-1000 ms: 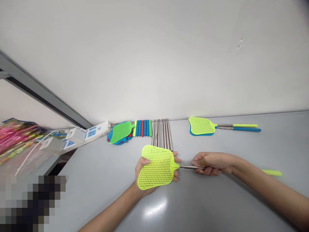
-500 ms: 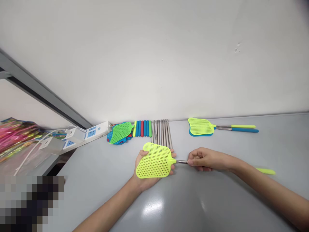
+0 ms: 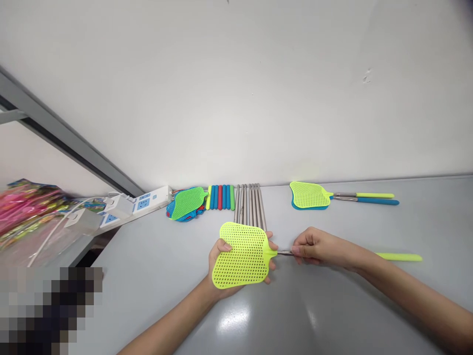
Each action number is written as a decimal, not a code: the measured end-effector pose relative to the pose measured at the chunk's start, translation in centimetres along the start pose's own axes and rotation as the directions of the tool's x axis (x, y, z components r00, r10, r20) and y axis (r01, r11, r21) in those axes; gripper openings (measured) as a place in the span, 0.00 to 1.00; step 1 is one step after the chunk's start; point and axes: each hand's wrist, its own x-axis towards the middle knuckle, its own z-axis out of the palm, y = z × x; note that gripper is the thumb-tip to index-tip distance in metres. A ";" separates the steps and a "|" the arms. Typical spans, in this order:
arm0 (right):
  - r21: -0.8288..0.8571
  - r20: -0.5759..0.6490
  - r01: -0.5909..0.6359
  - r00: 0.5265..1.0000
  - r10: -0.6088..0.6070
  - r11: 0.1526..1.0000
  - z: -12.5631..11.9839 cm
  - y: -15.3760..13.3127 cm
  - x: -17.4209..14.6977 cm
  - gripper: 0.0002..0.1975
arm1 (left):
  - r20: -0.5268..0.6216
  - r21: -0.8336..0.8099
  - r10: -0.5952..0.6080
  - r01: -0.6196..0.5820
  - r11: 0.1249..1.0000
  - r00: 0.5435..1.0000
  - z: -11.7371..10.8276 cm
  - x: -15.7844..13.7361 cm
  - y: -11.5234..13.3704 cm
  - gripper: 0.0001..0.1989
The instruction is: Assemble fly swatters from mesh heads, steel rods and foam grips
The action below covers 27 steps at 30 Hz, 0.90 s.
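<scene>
A yellow fly swatter head (image 3: 242,256) lies across the palm of my left hand (image 3: 217,251), whose thumb presses on its perforated face while the fingers wrap beneath. From its neck a thin metal rod (image 3: 284,252) runs to the right. My right hand (image 3: 314,245) pinches that rod between thumb and fingertips close to the neck. Behind my right forearm a yellow handle grip (image 3: 399,257) sticks out in line with the rod; my arm and hand hide the stretch between. Several bare metal rods (image 3: 251,204) lie just behind the swatter head.
Along the wall lie stacked swatter heads (image 3: 189,203), a row of coloured grips (image 3: 220,197), and two whole swatters (image 3: 310,195) on the right. A white power strip (image 3: 152,199) with adapters stands at the left, near plastic-wrapped items (image 3: 31,209) beyond the grey table's (image 3: 148,276) edge.
The yellow swatter head has turned slightly and come a little lower in view. My right hand stays pinched on the rod. The whole view has shifted slightly.
</scene>
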 end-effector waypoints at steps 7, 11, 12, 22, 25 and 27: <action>0.117 0.131 -0.045 0.991 0.029 0.992 0.3 -0.2 -0.1 0.18 | 0.008 -0.025 -0.035 0.035 0.999 0.999 -0.3 0.1 0.1 0.36; 0.140 0.179 -0.055 0.983 0.029 0.989 0.3 0.1 -0.1 0.19 | -0.009 -0.048 -0.051 0.050 0.998 0.999 -0.3 0.0 0.1 0.35; 0.150 0.191 -0.056 0.981 0.027 0.987 0.3 0.2 -0.1 0.19 | -0.015 -0.056 -0.054 0.053 0.997 0.998 -0.3 0.1 0.1 0.35; 0.044 0.091 -0.039 0.995 0.035 0.998 0.9 0.3 0.5 0.18 | -0.020 -0.086 -0.077 0.075 0.993 0.997 -0.3 0.3 0.1 0.35; 0.015 0.062 -0.018 0.998 0.017 1.000 1.1 0.0 0.5 0.17 | -0.017 -0.070 -0.078 0.077 0.995 0.997 0.0 0.2 0.0 0.34; 0.027 0.051 0.003 0.999 -0.004 1.000 1.3 -0.3 0.4 0.16 | -0.013 -0.063 -0.081 0.080 0.995 0.997 0.1 0.2 0.0 0.33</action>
